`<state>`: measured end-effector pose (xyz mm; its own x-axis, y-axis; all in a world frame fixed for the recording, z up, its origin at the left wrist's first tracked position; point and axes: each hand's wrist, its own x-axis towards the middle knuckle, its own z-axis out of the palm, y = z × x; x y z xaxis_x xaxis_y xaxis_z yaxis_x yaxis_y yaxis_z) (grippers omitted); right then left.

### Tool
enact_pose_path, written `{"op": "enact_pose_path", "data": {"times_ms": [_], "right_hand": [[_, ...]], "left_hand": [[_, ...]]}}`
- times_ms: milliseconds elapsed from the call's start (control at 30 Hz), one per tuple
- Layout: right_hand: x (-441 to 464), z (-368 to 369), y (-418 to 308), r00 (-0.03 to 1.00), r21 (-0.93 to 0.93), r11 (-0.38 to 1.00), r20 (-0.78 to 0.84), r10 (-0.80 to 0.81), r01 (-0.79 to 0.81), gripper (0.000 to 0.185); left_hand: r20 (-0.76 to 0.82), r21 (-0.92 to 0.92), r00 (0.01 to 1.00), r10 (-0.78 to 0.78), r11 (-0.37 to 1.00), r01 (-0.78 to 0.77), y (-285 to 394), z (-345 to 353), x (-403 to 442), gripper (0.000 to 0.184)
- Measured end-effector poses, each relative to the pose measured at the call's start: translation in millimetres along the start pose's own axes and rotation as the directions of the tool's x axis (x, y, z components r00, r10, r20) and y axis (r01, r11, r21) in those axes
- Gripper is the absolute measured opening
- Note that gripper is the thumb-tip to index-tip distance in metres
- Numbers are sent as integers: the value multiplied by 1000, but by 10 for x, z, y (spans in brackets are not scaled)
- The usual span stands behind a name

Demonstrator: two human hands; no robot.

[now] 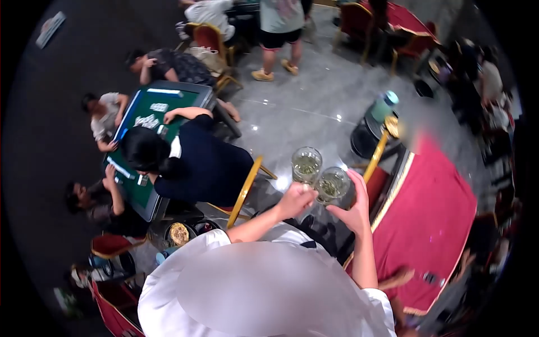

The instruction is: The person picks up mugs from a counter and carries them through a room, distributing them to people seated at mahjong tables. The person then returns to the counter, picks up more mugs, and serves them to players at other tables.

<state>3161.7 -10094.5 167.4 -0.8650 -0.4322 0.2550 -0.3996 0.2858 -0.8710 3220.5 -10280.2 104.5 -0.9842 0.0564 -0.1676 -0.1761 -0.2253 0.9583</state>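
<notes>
Two glass cups with greenish leaves in liquid are held side by side in front of my body. My left hand [296, 200] is closed at the near side of the left glass [306, 165], its fingers around what looks like the handle. The right glass [332, 184] is in my right hand [356, 203], with the thumb below it and the fingers along its right side. The two glasses are touching or nearly so; the view does not settle which.
On the left, people sit around a green game table [168, 100] with white tiles. A yellow-framed chair [245, 191] stands close by. To the right are a red-covered table [432, 208] and a black stand [366, 137] with a teal container [384, 106].
</notes>
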Motion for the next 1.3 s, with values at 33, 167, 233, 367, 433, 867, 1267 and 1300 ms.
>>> {"op": "enact_pose_path", "data": {"times_ms": [33, 167, 233, 367, 433, 867, 1267, 1300], "right_hand": [[194, -12, 76, 999, 8, 1000, 30, -21, 20, 85], [962, -3, 374, 986, 77, 993, 135, -97, 87, 85], [1376, 56, 521, 979, 95, 991, 173, -107, 91, 86], [2170, 200, 798, 963, 129, 987, 237, -129, 100, 89], [2595, 287, 961, 949, 152, 984, 284, -137, 97, 93], [4626, 636, 1574, 911, 198, 970, 410, 50, -142, 81], [7064, 1300, 2153, 752, 159, 987, 654, -89, -21, 62], [7387, 1478, 2168, 715, 146, 989, 690, -113, 15, 60]], "left_hand": [[-25, -17, 999, -34, 999, 34, 78, -24, 119, 32], [-114, -23, 993, 3, 1000, -6, 252, -175, 683, 34], [-151, -47, 988, -15, 999, 8, 328, -291, 985, 35], [-206, -80, 977, -53, 996, 37, 435, -609, 1562, 35], [-259, -88, 964, 62, 992, -88, 397, -789, 1902, 35], [-488, -4, 846, 216, 968, -250, 882, -1990, 3439, 34], [-872, -7, 435, 223, 885, -466, 1104, -3064, 4693, 25], [-911, -223, 411, -26, 870, -440, 1277, -3196, 4755, 20]]}}
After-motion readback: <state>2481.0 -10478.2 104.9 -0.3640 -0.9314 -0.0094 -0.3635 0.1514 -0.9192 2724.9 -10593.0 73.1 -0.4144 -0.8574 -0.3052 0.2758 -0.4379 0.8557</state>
